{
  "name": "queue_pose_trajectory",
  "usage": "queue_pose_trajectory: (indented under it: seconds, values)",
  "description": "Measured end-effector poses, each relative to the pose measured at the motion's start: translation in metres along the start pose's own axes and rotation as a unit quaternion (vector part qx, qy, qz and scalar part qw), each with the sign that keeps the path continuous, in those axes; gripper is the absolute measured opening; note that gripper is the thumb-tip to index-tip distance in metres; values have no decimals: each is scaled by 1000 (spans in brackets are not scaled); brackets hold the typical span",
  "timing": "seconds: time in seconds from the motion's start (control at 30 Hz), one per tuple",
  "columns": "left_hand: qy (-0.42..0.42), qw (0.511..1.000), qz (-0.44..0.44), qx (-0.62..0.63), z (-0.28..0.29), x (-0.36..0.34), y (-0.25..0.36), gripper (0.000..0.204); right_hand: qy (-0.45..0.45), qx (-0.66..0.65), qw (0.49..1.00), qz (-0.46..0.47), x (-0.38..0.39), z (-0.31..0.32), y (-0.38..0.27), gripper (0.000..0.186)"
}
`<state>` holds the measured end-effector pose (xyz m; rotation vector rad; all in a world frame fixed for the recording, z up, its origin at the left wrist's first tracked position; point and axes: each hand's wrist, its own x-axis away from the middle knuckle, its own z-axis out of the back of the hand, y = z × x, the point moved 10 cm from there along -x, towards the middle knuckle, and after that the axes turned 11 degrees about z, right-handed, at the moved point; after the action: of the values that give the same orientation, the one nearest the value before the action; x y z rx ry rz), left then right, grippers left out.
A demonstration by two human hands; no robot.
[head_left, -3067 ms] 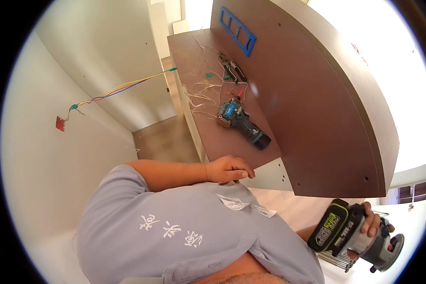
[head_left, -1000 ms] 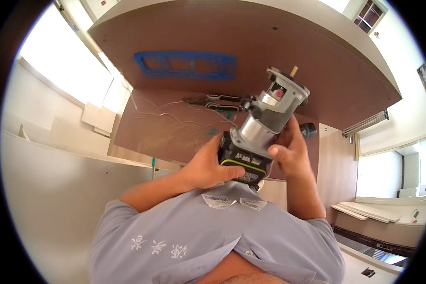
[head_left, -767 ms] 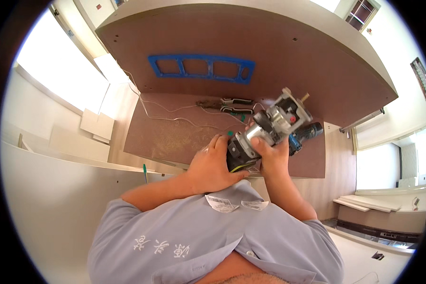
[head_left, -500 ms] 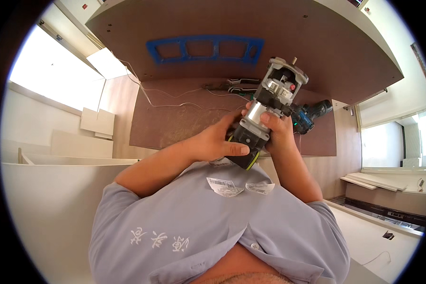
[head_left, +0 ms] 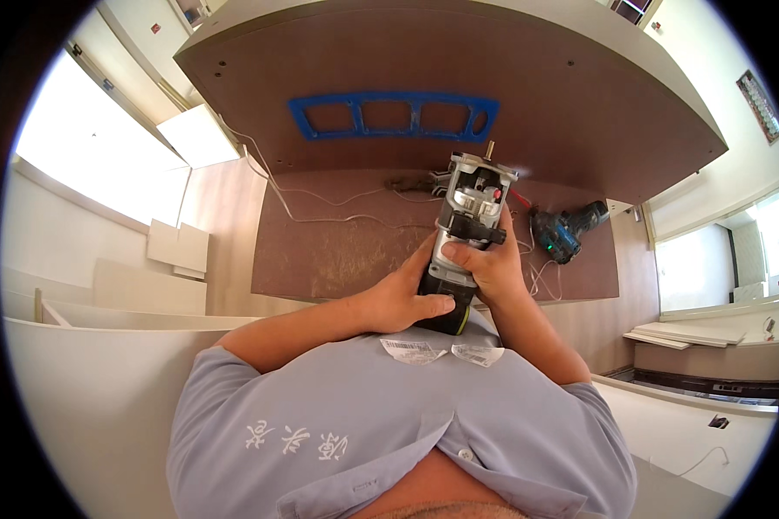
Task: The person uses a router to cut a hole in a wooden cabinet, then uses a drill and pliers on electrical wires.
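Both my hands hold a trim router (head_left: 474,227), its silver-and-black body leaning away from my chest, base end up and far from me. My left hand (head_left: 407,298) wraps round the black lower end, its thumb lying across the front. Higher up, my right hand (head_left: 493,266) grips the silver barrel from the right, thumb on the front. Beyond the router a blue template (head_left: 415,117) with several openings lies against the brown board (head_left: 537,112). A blue-and-black cordless drill (head_left: 561,235) lies to the right of my right hand.
A dusty brown panel (head_left: 320,259) carries the drill, a thin white cord (head_left: 320,192) and a dark tool (head_left: 414,184) partly hidden behind the router. White boards (head_left: 177,246) stand at the left, and several pale panels (head_left: 688,334) lie stacked at the right.
The router has swung left and closer to my chest, standing straighter, with both hands moving along with it. My right hand still grips the barrel. The view has shifted slightly.
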<state>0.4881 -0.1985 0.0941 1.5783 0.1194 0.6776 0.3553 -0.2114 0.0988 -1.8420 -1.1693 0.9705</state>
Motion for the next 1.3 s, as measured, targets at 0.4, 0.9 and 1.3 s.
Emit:
queue_pose_trajectory:
  seconds: [0.4, 0.9, 1.3]
  values:
    - [28, 999, -2, 20, -3, -11, -35, 105, -28, 34, 996, -76, -1, -8, 9, 95]
    - [32, 997, -31, 71, 0, -11, -8, 82, -14, 40, 989, -143, -18, 0, 30, 73]
    - [-3, 984, 43, 175, 30, -64, 12, 90, -26, 77, 985, -150, -43, 18, 20, 70]
